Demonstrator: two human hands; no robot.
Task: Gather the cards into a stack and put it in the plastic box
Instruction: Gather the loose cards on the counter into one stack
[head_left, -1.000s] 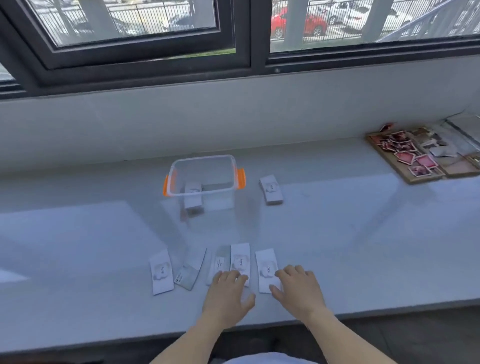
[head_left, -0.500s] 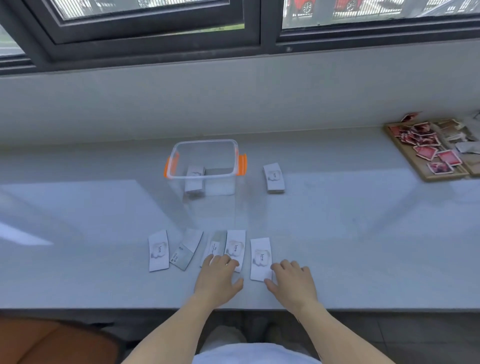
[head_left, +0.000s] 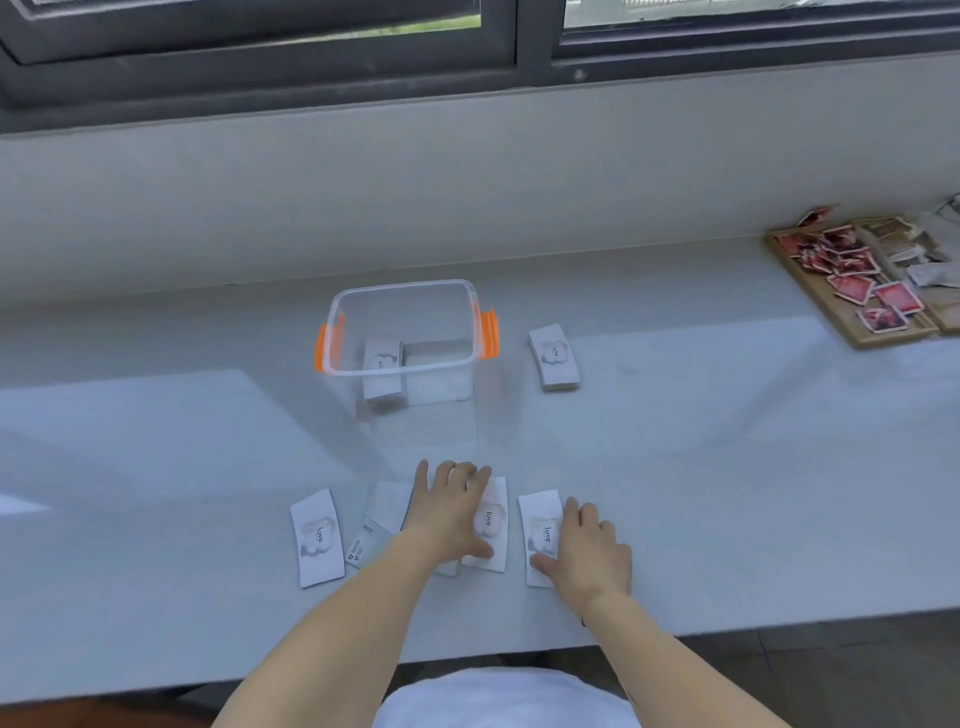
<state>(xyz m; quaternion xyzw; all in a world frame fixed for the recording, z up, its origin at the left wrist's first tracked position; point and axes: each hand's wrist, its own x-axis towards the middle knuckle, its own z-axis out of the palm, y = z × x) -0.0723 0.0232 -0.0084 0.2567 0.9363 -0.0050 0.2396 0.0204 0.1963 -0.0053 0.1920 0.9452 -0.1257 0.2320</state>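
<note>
Several white "love" cards lie in a row near the table's front edge: one at the left (head_left: 317, 538), a tilted one (head_left: 375, 522), one (head_left: 491, 525) partly under my left hand, and one (head_left: 540, 530) under my right fingers. My left hand (head_left: 449, 512) lies flat, fingers spread, across the middle cards. My right hand (head_left: 589, 553) rests flat on the right-hand card. Behind them stands the clear plastic box (head_left: 400, 291) with orange latches, a small card stack (head_left: 383, 371) inside. Another card stack (head_left: 554, 357) lies right of the box.
A wooden tray (head_left: 857, 340) with red packets and other sachets sits at the far right of the grey table (head_left: 727, 467). A low wall and window frame run behind the box. The table's front edge is just below my wrists.
My left hand has slid forward over the middle cards, covering them more. My right hand stays on the rightmost card. The camera has tilted further down.
</note>
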